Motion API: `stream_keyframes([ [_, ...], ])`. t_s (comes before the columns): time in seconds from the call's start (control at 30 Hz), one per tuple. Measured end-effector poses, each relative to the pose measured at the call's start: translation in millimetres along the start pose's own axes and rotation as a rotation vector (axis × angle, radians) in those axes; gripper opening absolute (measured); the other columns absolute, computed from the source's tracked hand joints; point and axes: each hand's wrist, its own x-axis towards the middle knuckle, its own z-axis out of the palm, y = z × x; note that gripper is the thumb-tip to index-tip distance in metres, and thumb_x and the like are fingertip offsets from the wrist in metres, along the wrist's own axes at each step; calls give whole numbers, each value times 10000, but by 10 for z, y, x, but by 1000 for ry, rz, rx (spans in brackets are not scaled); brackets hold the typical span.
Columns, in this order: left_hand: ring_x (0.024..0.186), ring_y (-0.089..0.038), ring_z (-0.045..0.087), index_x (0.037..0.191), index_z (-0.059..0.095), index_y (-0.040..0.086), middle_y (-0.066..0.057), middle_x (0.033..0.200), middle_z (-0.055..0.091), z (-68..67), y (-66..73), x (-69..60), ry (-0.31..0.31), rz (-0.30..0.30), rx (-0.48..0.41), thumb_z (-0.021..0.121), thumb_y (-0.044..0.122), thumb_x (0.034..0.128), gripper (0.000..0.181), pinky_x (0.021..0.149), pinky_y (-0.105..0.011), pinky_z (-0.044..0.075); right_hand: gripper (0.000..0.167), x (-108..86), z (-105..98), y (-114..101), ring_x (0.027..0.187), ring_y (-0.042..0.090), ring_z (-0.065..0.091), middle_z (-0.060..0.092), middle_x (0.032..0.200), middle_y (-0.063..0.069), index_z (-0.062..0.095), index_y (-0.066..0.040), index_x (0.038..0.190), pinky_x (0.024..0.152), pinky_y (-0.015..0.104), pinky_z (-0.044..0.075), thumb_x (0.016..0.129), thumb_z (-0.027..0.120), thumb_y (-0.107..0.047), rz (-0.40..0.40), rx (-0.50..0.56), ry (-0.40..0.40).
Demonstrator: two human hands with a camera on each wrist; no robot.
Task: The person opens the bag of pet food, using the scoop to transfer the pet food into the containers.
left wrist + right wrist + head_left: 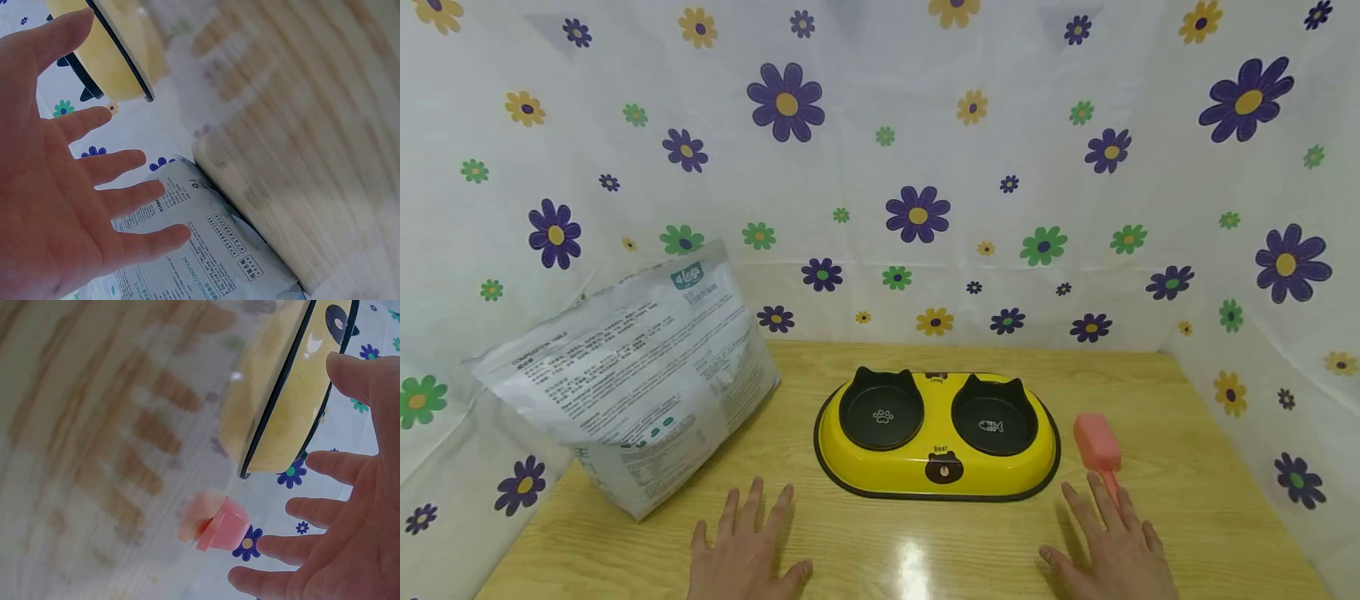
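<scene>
My left hand (741, 546) is held over the front of the table with its fingers spread and nothing in its grasp. Beyond it leans a large white printed pouch (655, 375), also visible in the left wrist view. On the right, my right hand (1112, 542) has spread fingers and holds nothing. Just past its fingertips lies a pink scoop (1097, 442), its handle partly hidden behind the fingers. Between and beyond the hands sits a yellow double pet bowl stand (880, 471) with two black cat-eared bowls, the left bowl (880, 429) showing a paw print and the right bowl (992, 437) a fishbone.
A wooden table (850, 550) with a glossy surface carries everything. White cloth (865, 167) printed with purple, yellow and green flowers closes in the back and both sides.
</scene>
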Motion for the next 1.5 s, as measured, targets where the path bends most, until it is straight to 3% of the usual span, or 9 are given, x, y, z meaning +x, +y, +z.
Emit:
stream_keyframes([
  [0.27, 1437, -522, 386, 1582, 397, 229, -215, 1622, 369, -4, -5, 12, 17, 2, -8, 675, 721, 810, 956, 1046, -832, 273, 962, 24, 21, -3, 1391, 644, 338, 352, 1600, 283, 507, -133, 1504, 955, 836, 356, 815, 625, -794, -3, -2, 4],
  [0.57, 1325, -456, 549, 1541, 472, 208, -191, 1536, 499, -101, -137, 41, 256, 107, 7, 775, 583, 810, 875, 911, -744, 473, 969, 26, 18, -26, 1424, 590, 332, 355, 1602, 276, 505, -136, 1507, 982, 820, 355, 808, 630, -794, 2, -19, 6],
  [0.87, 1328, -456, 543, 1553, 456, 202, -210, 1537, 490, -216, -183, 89, 228, 134, -41, 769, 529, 849, 837, 911, -738, 472, 894, 55, 16, -149, 1411, 591, 364, 372, 1609, 243, 502, -151, 1510, 1015, 814, 339, 827, 701, -692, -37, 6, -28],
  [1.0, 1255, -426, 607, 1511, 512, 177, -192, 1492, 543, -225, -186, 121, 275, 170, -74, 775, 452, 877, 739, 897, -697, 502, 829, 96, -8, -274, 1417, 561, 392, 387, 1611, 218, 525, -151, 1497, 1035, 779, 363, 857, 703, -647, -85, 47, -28],
  [1.13, 1143, -386, 684, 1438, 589, 140, -152, 1420, 624, -287, -217, 194, 312, 223, -138, 767, 368, 910, 602, 872, -630, 535, 732, 116, -37, -401, 1406, 520, 442, 435, 1589, 196, 591, -135, 1443, 1036, 737, 408, 878, 720, -582, -135, 79, 31],
  [1.23, 1076, -370, 718, 1372, 646, 132, -128, 1343, 687, -428, -278, 217, 323, 217, -197, 743, 335, 937, 490, 861, -591, 550, 597, 123, -37, -483, 1372, 471, 508, 516, 1531, 167, 653, -133, 1371, 1012, 701, 458, 899, 738, -489, -187, 105, 101],
  [1.3, 1048, -382, 727, 1314, 686, 120, -131, 1276, 723, -554, -346, 216, 393, 213, -239, 743, 287, 938, 415, 849, -581, 557, 503, 132, -34, -541, 1334, 429, 554, 573, 1475, 143, 690, -138, 1314, 997, 671, 483, 916, 734, -442, -218, 117, 131],
  [1.37, 964, -378, 747, 1246, 722, 96, -148, 1183, 756, -690, -429, 223, 528, 229, -264, 763, 215, 912, 357, 807, -541, 574, 426, 143, -36, -601, 1286, 393, 595, 619, 1418, 124, 715, -146, 1264, 990, 640, 501, 930, 726, -410, -240, 120, 148],
  [1.5, 613, -251, 703, 1170, 745, 43, -188, 1078, 772, -988, -617, 261, 829, 256, -300, 774, 90, 858, 317, 574, -226, 519, 342, 164, -55, -684, 1174, 343, 653, 670, 1323, 105, 744, -150, 1198, 952, 584, 534, 938, 724, -373, -282, 108, 179],
])
